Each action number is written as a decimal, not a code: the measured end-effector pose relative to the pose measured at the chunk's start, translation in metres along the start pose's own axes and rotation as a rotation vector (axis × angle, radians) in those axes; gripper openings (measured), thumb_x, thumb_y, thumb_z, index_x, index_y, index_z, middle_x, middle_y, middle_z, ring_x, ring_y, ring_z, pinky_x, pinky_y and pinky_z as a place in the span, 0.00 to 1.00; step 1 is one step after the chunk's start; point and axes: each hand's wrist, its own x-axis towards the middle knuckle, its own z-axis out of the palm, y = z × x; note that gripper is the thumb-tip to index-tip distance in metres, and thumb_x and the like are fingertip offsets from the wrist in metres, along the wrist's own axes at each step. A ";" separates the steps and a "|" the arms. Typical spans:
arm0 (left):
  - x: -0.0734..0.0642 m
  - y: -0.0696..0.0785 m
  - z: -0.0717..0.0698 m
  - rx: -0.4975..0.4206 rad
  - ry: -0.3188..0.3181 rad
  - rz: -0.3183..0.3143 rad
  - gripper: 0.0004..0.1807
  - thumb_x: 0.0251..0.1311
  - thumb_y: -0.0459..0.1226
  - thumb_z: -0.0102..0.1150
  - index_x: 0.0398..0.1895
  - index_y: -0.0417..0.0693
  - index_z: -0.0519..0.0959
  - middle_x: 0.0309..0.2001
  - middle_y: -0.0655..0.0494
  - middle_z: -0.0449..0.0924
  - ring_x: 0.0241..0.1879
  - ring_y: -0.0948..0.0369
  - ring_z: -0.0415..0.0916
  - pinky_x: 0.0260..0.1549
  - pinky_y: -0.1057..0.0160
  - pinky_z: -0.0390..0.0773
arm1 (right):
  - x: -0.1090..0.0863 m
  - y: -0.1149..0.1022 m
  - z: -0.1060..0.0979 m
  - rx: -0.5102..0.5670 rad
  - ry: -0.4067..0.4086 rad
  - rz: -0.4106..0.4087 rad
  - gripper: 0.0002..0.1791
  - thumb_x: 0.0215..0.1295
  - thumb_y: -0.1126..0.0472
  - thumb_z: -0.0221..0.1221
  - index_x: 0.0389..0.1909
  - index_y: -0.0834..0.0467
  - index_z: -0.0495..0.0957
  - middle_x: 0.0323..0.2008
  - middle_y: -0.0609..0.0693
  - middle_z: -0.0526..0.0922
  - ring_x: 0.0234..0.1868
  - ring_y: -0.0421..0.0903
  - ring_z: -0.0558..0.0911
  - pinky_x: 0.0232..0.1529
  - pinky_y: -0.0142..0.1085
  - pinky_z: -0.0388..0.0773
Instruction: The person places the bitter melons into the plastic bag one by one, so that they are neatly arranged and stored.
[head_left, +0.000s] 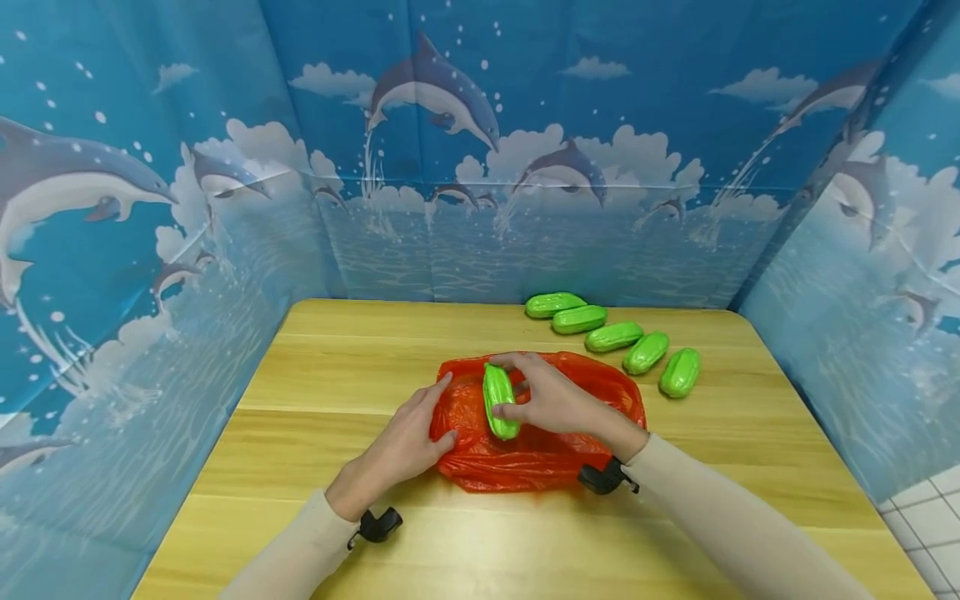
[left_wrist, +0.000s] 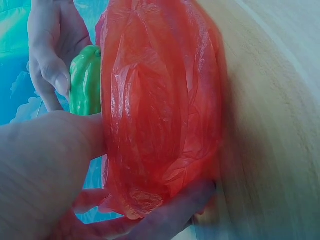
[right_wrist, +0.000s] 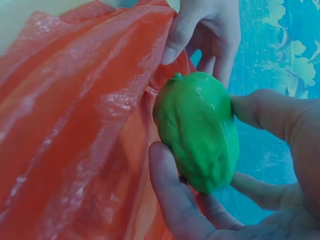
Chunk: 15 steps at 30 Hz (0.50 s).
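A red plastic bag [head_left: 525, 471] lies on the wooden table with its mouth open upward. My left hand [head_left: 405, 437] grips the bag's left edge, thumb over the rim and fingers along the outside, as the left wrist view shows. Between the thumb and fingers of my right hand [head_left: 551, 396] is a glossy green ridged gourd [head_left: 497, 402], held lengthwise over the bag's opening. In the right wrist view the gourd [right_wrist: 197, 132] shows a short stem nub and stands beside the bag's raised wall [right_wrist: 100, 115].
Several more green gourds [head_left: 613, 336] lie in a curved row at the table's back right, beyond the bag; the nearest gourd [head_left: 680, 372] is right of it. Dolphin-printed curtains [head_left: 480, 250] rise behind and beside the wooden table [head_left: 315, 375].
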 end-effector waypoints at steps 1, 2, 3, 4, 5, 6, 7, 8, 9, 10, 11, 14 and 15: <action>0.000 0.000 0.000 -0.001 -0.002 -0.001 0.52 0.78 0.40 0.75 0.98 0.49 0.56 0.88 0.32 0.69 0.83 0.31 0.74 0.80 0.30 0.79 | 0.002 0.000 0.000 -0.002 -0.006 -0.004 0.45 0.79 0.49 0.76 0.90 0.53 0.69 0.80 0.60 0.77 0.67 0.56 0.86 0.66 0.52 0.92; 0.001 0.000 0.000 -0.001 -0.003 -0.003 0.52 0.78 0.40 0.75 0.98 0.49 0.56 0.88 0.32 0.68 0.83 0.31 0.73 0.81 0.30 0.79 | 0.004 -0.001 0.001 -0.002 -0.012 -0.006 0.45 0.79 0.49 0.76 0.89 0.54 0.69 0.79 0.60 0.78 0.66 0.55 0.86 0.66 0.51 0.92; 0.001 0.001 0.000 -0.002 -0.006 -0.004 0.53 0.78 0.40 0.75 0.98 0.49 0.56 0.88 0.32 0.68 0.84 0.31 0.73 0.81 0.29 0.79 | 0.005 -0.001 0.001 -0.004 -0.018 -0.007 0.44 0.79 0.49 0.76 0.89 0.54 0.69 0.78 0.60 0.78 0.65 0.54 0.86 0.66 0.51 0.92; 0.002 0.001 -0.001 -0.003 -0.009 -0.004 0.53 0.78 0.40 0.75 0.98 0.49 0.55 0.88 0.32 0.68 0.84 0.31 0.72 0.81 0.29 0.78 | 0.007 -0.001 0.002 -0.005 -0.024 -0.008 0.44 0.79 0.49 0.76 0.89 0.55 0.70 0.77 0.60 0.79 0.64 0.54 0.87 0.66 0.51 0.91; 0.002 0.001 -0.001 -0.004 -0.011 -0.004 0.53 0.78 0.40 0.74 0.98 0.49 0.55 0.89 0.33 0.67 0.84 0.31 0.72 0.81 0.29 0.78 | 0.008 -0.002 0.002 -0.008 -0.030 -0.007 0.44 0.79 0.49 0.76 0.89 0.55 0.70 0.77 0.60 0.79 0.63 0.54 0.87 0.66 0.51 0.91; 0.002 0.001 -0.001 -0.006 -0.013 -0.003 0.53 0.78 0.40 0.74 0.98 0.49 0.55 0.89 0.33 0.67 0.85 0.31 0.72 0.81 0.29 0.78 | 0.009 -0.003 0.003 -0.010 -0.036 -0.008 0.44 0.79 0.49 0.76 0.89 0.55 0.70 0.77 0.60 0.79 0.63 0.54 0.87 0.66 0.52 0.91; 0.002 0.001 -0.001 -0.008 -0.016 -0.004 0.53 0.78 0.40 0.74 0.98 0.50 0.54 0.89 0.33 0.66 0.85 0.31 0.71 0.81 0.29 0.78 | 0.011 -0.003 0.003 -0.014 -0.043 -0.008 0.44 0.79 0.49 0.76 0.88 0.56 0.70 0.76 0.61 0.79 0.63 0.55 0.87 0.67 0.53 0.91; 0.002 0.001 -0.001 -0.010 -0.018 -0.003 0.53 0.78 0.40 0.73 0.98 0.50 0.54 0.89 0.33 0.66 0.85 0.31 0.71 0.82 0.29 0.78 | 0.012 -0.004 0.004 -0.016 -0.051 -0.005 0.44 0.79 0.48 0.77 0.88 0.56 0.70 0.76 0.61 0.79 0.63 0.56 0.87 0.67 0.54 0.91; 0.002 0.001 -0.002 -0.013 -0.020 -0.001 0.53 0.78 0.40 0.73 0.98 0.50 0.54 0.89 0.33 0.66 0.85 0.31 0.71 0.82 0.29 0.78 | 0.014 -0.004 0.005 -0.017 -0.062 -0.004 0.44 0.78 0.48 0.77 0.88 0.56 0.70 0.76 0.61 0.79 0.63 0.56 0.87 0.67 0.54 0.91; 0.002 0.001 -0.002 -0.015 -0.021 0.000 0.53 0.78 0.39 0.73 0.98 0.50 0.54 0.89 0.33 0.66 0.85 0.32 0.71 0.81 0.29 0.78 | 0.016 -0.005 0.006 -0.017 -0.072 0.000 0.45 0.78 0.48 0.77 0.88 0.56 0.70 0.76 0.61 0.79 0.63 0.56 0.87 0.67 0.54 0.91; 0.002 0.001 -0.002 -0.017 -0.022 0.002 0.53 0.78 0.39 0.72 0.98 0.50 0.54 0.89 0.34 0.66 0.85 0.32 0.72 0.81 0.29 0.78 | 0.018 -0.005 0.007 -0.017 -0.083 0.006 0.45 0.78 0.48 0.77 0.88 0.55 0.70 0.76 0.62 0.79 0.63 0.55 0.88 0.66 0.52 0.91; 0.002 0.001 -0.003 -0.021 -0.019 0.012 0.53 0.77 0.38 0.71 0.98 0.49 0.54 0.89 0.34 0.67 0.84 0.32 0.73 0.81 0.30 0.79 | 0.024 -0.007 0.010 0.016 -0.124 0.035 0.45 0.77 0.51 0.78 0.88 0.56 0.70 0.78 0.64 0.77 0.59 0.54 0.89 0.59 0.47 0.94; 0.003 0.001 -0.003 -0.023 -0.018 0.016 0.53 0.77 0.37 0.71 0.98 0.49 0.54 0.89 0.34 0.67 0.84 0.33 0.74 0.80 0.30 0.80 | 0.026 -0.007 0.012 0.030 -0.136 0.047 0.45 0.77 0.52 0.78 0.88 0.56 0.70 0.78 0.64 0.77 0.57 0.53 0.89 0.56 0.45 0.95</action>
